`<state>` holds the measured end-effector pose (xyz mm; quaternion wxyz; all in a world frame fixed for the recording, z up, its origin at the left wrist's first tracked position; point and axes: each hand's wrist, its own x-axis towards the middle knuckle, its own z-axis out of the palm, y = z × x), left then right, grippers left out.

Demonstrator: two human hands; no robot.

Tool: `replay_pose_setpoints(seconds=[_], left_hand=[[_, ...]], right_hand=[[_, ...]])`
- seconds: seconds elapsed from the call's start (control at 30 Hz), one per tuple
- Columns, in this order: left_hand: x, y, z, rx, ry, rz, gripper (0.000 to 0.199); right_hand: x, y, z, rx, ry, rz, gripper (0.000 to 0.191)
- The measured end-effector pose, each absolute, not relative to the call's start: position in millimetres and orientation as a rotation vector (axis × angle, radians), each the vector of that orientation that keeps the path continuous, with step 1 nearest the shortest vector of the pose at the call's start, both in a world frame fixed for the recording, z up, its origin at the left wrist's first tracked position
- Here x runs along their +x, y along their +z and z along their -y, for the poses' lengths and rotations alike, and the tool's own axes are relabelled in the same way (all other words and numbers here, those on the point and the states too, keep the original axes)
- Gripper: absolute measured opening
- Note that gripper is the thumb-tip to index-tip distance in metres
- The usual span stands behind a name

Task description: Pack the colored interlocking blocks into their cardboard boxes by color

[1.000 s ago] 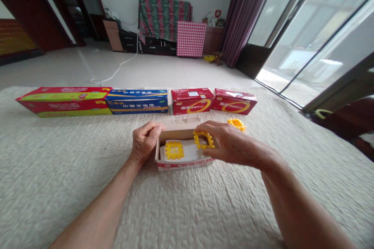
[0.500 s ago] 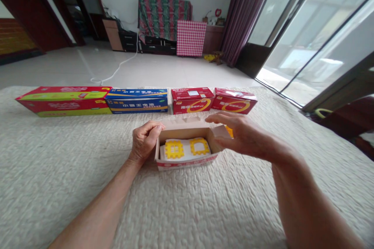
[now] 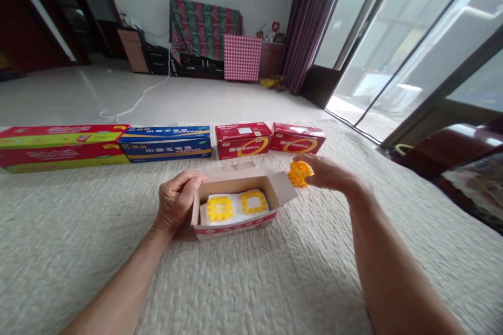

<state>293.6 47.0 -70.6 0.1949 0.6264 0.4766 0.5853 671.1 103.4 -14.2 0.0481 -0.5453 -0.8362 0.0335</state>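
Note:
An open cardboard box (image 3: pixel 236 229) with red print on its side lies in front of me, its flaps folded out. Inside, two square yellow plastic building pieces, one with a cross-barred window (image 3: pixel 220 209) and one a hollow frame (image 3: pixel 253 202), rest on white paper. My left hand (image 3: pixel 178 199) pinches the box's left rim near the back corner. To the right of the box, my right hand (image 3: pixel 328 171) is closed around a cluster of orange-yellow plastic pieces (image 3: pixel 300 174); its fingertips are partly hidden behind them.
Along the far edge of the quilted cover (image 3: pixel 251 282) stand a long red and green box (image 3: pixel 63 146), a blue box (image 3: pixel 167 144) and two red boxes, one left (image 3: pixel 243 141) and one right (image 3: pixel 297 138). A white cable (image 3: pixel 143 95) lies on the floor beyond.
My right hand has moved from above the box's right end to the orange-yellow pieces beside it and closed on them. My left hand stays on the rim. The view has shifted right.

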Motion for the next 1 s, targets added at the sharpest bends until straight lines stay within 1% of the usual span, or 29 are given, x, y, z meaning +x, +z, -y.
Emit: replay_pose_setpoints(seconds=[0.13, 0.23, 0.47, 0.57, 0.67, 0.8, 0.93, 1.0], left_hand=[[294, -70, -47, 1.755, 1.649, -1.331, 0.020], [294, -69, -46, 1.750, 1.658, -1.323, 0.020], [294, -68, -47, 1.765, 1.672, -1.312, 0.020], [294, -69, -47, 1.764, 1.666, -1.306, 0.020], [293, -71, -48, 1.761, 1.659, -1.307, 0.020], [293, -72, -49, 1.769, 1.657, -1.308, 0.020], [293, -72, -48, 1.763, 1.652, -1.314, 0.020], [294, -72, -48, 1.752, 1.650, -1.311, 0.020]], right_hand=[[667, -15, -104, -1.709, 0.133, 2.539, 0.067], [667, -15, -105, -1.742, 0.151, 2.528, 0.063], [669, -6, -103, -1.690, 0.140, 2.476, 0.058], [662, 11, -93, -1.600, -0.001, 2.394, 0.050], [638, 31, -76, -1.360, -0.086, 2.317, 0.045], [581, 40, -45, -1.049, 0.051, 2.330, 0.043], [529, 28, -27, -0.902, 0.276, 2.431, 0.040], [514, 19, -25, -0.858, 0.333, 2.473, 0.038]])
